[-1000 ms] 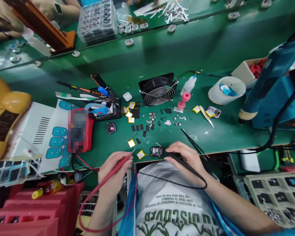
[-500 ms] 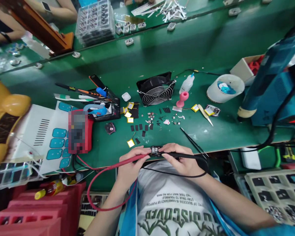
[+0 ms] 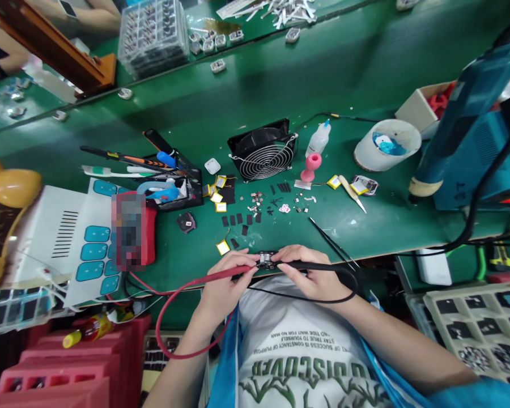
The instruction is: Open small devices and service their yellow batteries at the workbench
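Observation:
At the table's front edge, a small dark electronic device sits between my fingertips, its silvery inside facing up. My left hand is closed on the red probe, whose tip meets the device's left side. The black probe lies in my closed right hand, pointing at the device's right side. Fingers of both hands also touch the device's ends. Red and black cables loop from the probes. A red meter stands to the left, its face blurred out.
A black fan, yellow batteries, tweezers, a white tub and a pink holder are on the green table. A blue tool stands right. Another person's forearms show at upper left.
The view has shifted slightly, so most table items appear a little further left. Both hands keep their hold on the probes and device.

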Demonstrator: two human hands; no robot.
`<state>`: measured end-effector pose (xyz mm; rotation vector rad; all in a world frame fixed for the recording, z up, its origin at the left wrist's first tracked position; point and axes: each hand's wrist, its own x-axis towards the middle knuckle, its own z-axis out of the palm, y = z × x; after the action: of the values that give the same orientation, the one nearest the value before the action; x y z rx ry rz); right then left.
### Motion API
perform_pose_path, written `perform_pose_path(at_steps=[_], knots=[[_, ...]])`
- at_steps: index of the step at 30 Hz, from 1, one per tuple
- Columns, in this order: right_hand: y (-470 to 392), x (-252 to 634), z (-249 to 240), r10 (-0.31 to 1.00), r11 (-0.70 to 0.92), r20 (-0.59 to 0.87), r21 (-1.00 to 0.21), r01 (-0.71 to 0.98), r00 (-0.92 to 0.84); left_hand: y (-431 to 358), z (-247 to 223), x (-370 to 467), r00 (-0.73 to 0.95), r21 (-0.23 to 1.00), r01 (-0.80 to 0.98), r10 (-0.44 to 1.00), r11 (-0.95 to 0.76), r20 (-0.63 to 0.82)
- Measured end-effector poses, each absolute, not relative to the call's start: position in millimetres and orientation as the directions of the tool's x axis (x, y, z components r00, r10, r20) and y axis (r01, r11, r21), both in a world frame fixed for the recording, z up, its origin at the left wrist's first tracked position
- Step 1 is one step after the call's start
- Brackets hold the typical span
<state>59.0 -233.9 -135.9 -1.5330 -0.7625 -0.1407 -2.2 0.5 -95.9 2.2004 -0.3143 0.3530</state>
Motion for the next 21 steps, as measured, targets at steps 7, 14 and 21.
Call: perform_pose_path(at_steps=[7, 14, 21], knots=[[-233.8, 58.9, -137.0, 0.381, 0.093, 0.52, -0.844, 0.527, 0.765, -0.4, -91.2, -2.6, 0.916, 0.667, -0.381, -0.163, -0.64, 0.367], [-234.8, 59.6, -134.7, 0.378, 0.109, 0.527, -0.842, 0.528, 0.761, 1.3, -90.6, -2.5, 0.92, 0.632, -0.371, -0.179, -0.68, 0.348], [-232.3, 60.8, -134.3, 0.411, 0.13, 0.534, -0.836, 0.532, 0.739, 3.0, -91.6, -2.3, 0.914, 0.626, -0.382, -0.179, -0.68, 0.363]])
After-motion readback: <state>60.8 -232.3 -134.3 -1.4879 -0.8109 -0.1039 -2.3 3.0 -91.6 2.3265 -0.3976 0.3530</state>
